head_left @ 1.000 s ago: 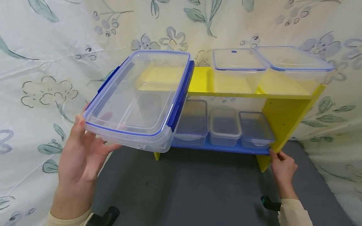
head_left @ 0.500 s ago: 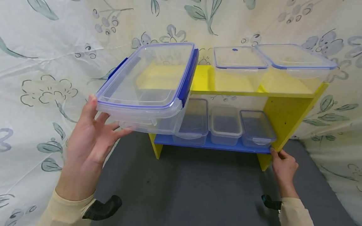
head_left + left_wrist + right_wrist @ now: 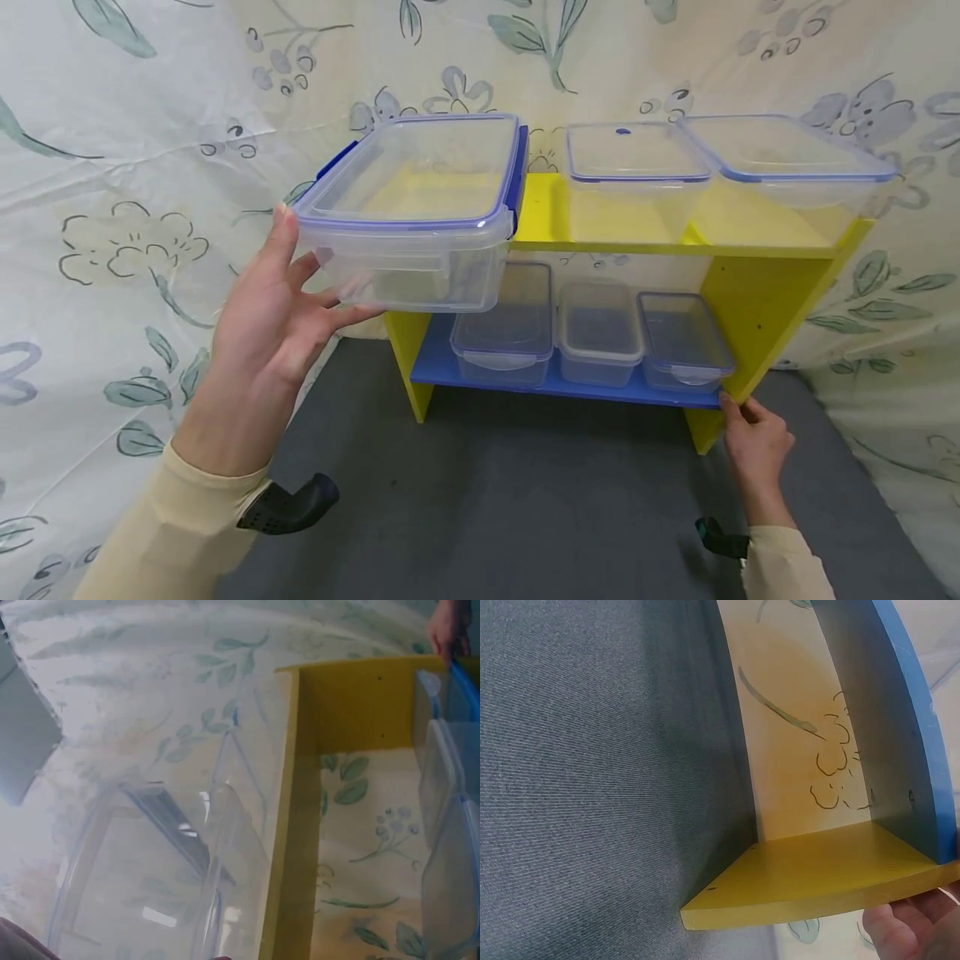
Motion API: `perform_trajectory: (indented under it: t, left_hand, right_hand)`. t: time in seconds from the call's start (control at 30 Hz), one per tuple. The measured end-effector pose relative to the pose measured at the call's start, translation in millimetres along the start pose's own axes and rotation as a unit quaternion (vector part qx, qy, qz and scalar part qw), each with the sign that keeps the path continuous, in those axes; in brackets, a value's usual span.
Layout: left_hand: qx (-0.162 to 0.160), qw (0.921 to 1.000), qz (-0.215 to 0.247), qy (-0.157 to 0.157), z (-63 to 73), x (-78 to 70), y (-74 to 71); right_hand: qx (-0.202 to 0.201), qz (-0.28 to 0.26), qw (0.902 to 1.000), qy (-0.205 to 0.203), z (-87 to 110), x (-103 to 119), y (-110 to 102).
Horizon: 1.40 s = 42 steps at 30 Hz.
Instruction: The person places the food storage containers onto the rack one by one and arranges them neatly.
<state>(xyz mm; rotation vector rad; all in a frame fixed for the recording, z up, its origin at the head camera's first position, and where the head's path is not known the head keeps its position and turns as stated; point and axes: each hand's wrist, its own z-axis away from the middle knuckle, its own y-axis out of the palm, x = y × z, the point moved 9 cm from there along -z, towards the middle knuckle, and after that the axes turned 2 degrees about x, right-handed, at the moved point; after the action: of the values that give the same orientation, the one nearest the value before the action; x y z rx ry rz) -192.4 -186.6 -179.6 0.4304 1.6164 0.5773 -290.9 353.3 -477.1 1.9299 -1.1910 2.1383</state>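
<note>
My left hand point(image 3: 273, 333) holds a clear plastic food container point(image 3: 405, 267) with a blue-trimmed lid and blue side clips. Its thumb is at the near-left edge and its spread fingers reach underneath. The container is raised at the left end of the yellow upper board point(image 3: 543, 212) of a small shelf; whether it touches the board cannot be told. It also shows in the left wrist view, as a see-through box point(image 3: 150, 877). My right hand point(image 3: 757, 446) grips the shelf's lower right corner, where the blue lower board point(image 3: 438, 362) meets the yellow side panel point(image 3: 765, 308).
Two lidded clear containers, one point(image 3: 637, 154) beside another point(image 3: 787, 150), stand on the upper board's right part. Below are a large container point(image 3: 506, 333), a middle one point(image 3: 600, 329) and a right one point(image 3: 686, 337). Grey cloth point(image 3: 525, 500) lies in front; floral fabric point(image 3: 150, 208) hangs behind.
My left hand has moved up and to the right with the container, which has tilted nearer to level and shifted toward the shelf. My right hand stays at the shelf corner.
</note>
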Motion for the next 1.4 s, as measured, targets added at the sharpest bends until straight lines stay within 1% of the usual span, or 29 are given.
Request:
perform_trajectory:
  t: [0.13,0.2,0.3,0.37,0.47,0.53,0.63,0.7,0.87,0.97,1.03,1.07,1.1,1.13,1.17,1.2,1.27,1.3,1.37,1.4]
  left_hand:
    - [-0.003,0.9997,0.022,-0.001,-5.1,3.7,1.7]
    - [0.004,0.9995,0.03,0.0,-6.4,6.0,3.0]
    - [0.025,0.9993,0.028,0.006,-8.2,8.4,7.8]
    - [0.041,0.9988,0.018,0.019,-10.0,9.1,11.6]
    - [0.067,0.9961,-0.024,0.053,-14.3,9.9,16.6]
    - [0.08,0.9913,-0.07,0.078,-17.7,10.7,18.4]
    - [0.089,0.981,-0.134,0.108,-25.0,12.8,18.9]
    - [0.085,0.9736,-0.173,0.122,-31.0,14.8,18.4]
    - [0.067,0.9538,-0.247,0.158,-45.2,20.6,17.7]
    - [0.051,0.9325,-0.306,0.186,-50.6,22.2,18.1]
    - [0.032,0.9121,-0.356,0.2,-52.0,21.6,17.7]
    - [0.021,0.899,-0.384,0.209,-52.4,20.6,17.6]
    - [0.014,0.8841,-0.411,0.221,-52.6,19.3,18.6]
    - [0.01,0.8717,-0.432,0.232,-53.0,18.5,19.9]
    - [0.006,0.8573,-0.453,0.244,-53.4,17.5,21.4]
    - [0.0,0.8412,-0.475,0.258,-53.6,16.2,23.4]
    - [-0.01,0.8139,-0.505,0.287,-54.5,14.7,26.6]
    - [-0.015,0.8018,-0.518,0.298,-54.9,14.5,27.8]
    - [-0.032,0.7835,-0.538,0.309,-56.9,14.2,27.4]
    - [-0.04,0.7772,-0.546,0.31,-58.0,14.1,26.6]
  right_hand:
    - [0.008,-0.006,1.0,-0.001,-0.9,-0.9,1.2]
    - [0.01,-0.006,0.9999,-0.006,-0.1,-0.7,2.0]
    - [0.008,0.001,0.9999,-0.008,0.3,-0.8,1.7]
    - [0.005,0.006,1.0,-0.002,0.3,-0.8,0.8]
    - [0.002,0.013,0.9999,0.008,0.0,-0.8,-0.3]
    - [0.001,0.017,0.9998,0.013,0.8,-0.8,0.4]
    - [0.004,0.021,0.9997,0.01,0.9,-0.3,1.8]
    - [0.004,0.023,0.9997,0.011,0.9,-0.8,2.5]
    - [0.001,0.022,0.9995,0.021,0.3,-2.1,2.3]
    - [-0.004,0.022,0.9994,0.027,0.1,-2.7,1.0]
    - [-0.006,0.022,0.9994,0.028,-0.1,-2.6,0.5]
    - [-0.008,0.025,0.9993,0.028,-0.1,-2.6,0.1]
    - [-0.008,0.025,0.9993,0.025,-0.7,-2.3,-0.4]
    - [-0.008,0.026,0.9993,0.025,-0.9,-2.4,-0.7]
    - [-0.01,0.028,0.9992,0.025,-0.7,-2.5,-0.9]
    - [-0.012,0.029,0.9992,0.024,-0.7,-2.7,-1.2]
    - [-0.015,0.031,0.9991,0.024,-0.9,-3.4,-1.7]
    - [-0.017,0.031,0.9991,0.021,-1.0,-3.2,-2.0]
    - [-0.02,0.032,0.9991,0.018,-0.7,-2.7,-1.4]
    - [-0.019,0.03,0.9992,0.018,-0.5,-2.7,-0.7]
